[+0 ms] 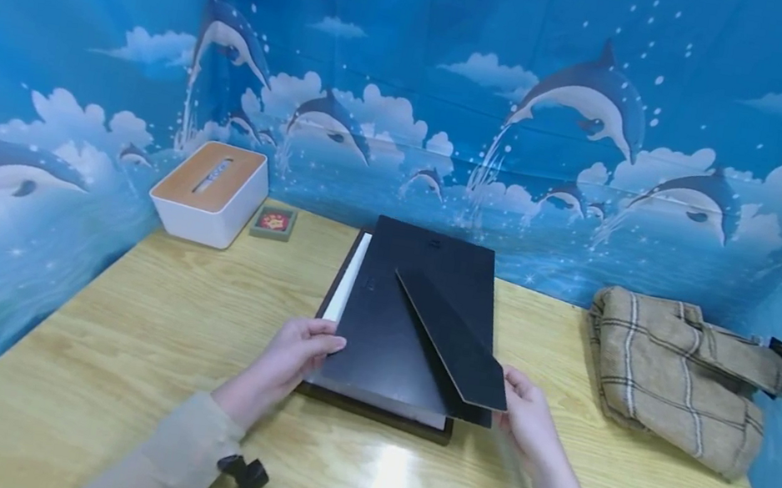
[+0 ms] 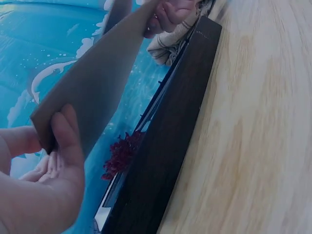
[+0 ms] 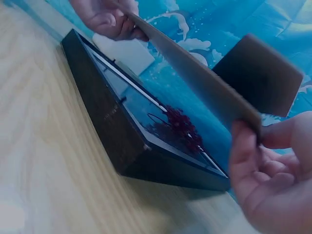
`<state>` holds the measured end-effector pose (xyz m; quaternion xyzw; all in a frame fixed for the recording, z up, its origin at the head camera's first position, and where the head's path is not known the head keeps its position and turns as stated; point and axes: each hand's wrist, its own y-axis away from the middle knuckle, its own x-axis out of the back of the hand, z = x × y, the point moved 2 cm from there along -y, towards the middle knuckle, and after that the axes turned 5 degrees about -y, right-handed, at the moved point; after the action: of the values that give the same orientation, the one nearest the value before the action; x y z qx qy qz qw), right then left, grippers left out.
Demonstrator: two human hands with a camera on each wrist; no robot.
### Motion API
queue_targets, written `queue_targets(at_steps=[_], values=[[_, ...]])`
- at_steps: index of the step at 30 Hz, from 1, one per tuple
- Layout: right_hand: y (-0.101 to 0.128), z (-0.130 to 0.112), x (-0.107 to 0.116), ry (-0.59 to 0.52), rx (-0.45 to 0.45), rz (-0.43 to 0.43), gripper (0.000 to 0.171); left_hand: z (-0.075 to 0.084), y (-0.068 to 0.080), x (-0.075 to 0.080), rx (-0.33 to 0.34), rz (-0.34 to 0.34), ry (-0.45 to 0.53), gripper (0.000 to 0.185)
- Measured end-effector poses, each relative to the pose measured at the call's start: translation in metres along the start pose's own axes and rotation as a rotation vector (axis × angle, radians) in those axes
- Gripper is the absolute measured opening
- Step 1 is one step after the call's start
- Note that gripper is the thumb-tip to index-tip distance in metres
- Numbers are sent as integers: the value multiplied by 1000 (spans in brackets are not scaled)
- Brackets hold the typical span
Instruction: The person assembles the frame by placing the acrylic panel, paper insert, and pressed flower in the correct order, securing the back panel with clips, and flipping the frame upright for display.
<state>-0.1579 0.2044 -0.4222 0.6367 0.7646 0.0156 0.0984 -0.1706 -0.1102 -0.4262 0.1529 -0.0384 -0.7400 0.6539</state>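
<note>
Both hands hold a black picture frame backing board [image 1: 376, 343] above a dark picture frame [image 1: 376, 419] that lies on the table. The left hand [image 1: 290, 360] pinches the board's near left edge, thumb on top. At the near right corner the right hand [image 1: 528, 416] pinches it, partly hidden behind the fold-out stand [image 1: 452, 342], which sticks up from the board. The board's plain underside [image 2: 105, 78] shows in the left wrist view, apart from the frame. Inside the frame, the right wrist view shows a dark red dried flower cluster [image 3: 183, 127].
A white tissue box [image 1: 212, 196] with a wooden lid stands at the back left, beside a small green square box [image 1: 273, 223] with a red and yellow design. A folded brown plaid cloth [image 1: 675, 371] lies at the right. A dolphin-print curtain [image 1: 420, 46] borders the table [image 1: 198, 316].
</note>
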Motion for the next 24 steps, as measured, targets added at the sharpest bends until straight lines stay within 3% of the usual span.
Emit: queue_targets(at_steps=[2, 6, 10, 16, 24], values=[[0, 1, -4, -49, 34, 13, 10, 0, -1, 2, 19, 28, -41, 10], [-1, 4, -11, -161, 89, 28, 10, 3, -1, 6, 51, 113, -270, 31], [-3, 7, -17, -216, 129, 14, 11, 7, -1, 12, 52, 121, -443, 42], [-7, 8, -22, -195, 124, 66, 9, 10, -2, 22, -54, 112, -533, 37], [-12, 11, -24, -126, 76, 103, 9, 14, -4, 39, -113, 185, -491, 30]])
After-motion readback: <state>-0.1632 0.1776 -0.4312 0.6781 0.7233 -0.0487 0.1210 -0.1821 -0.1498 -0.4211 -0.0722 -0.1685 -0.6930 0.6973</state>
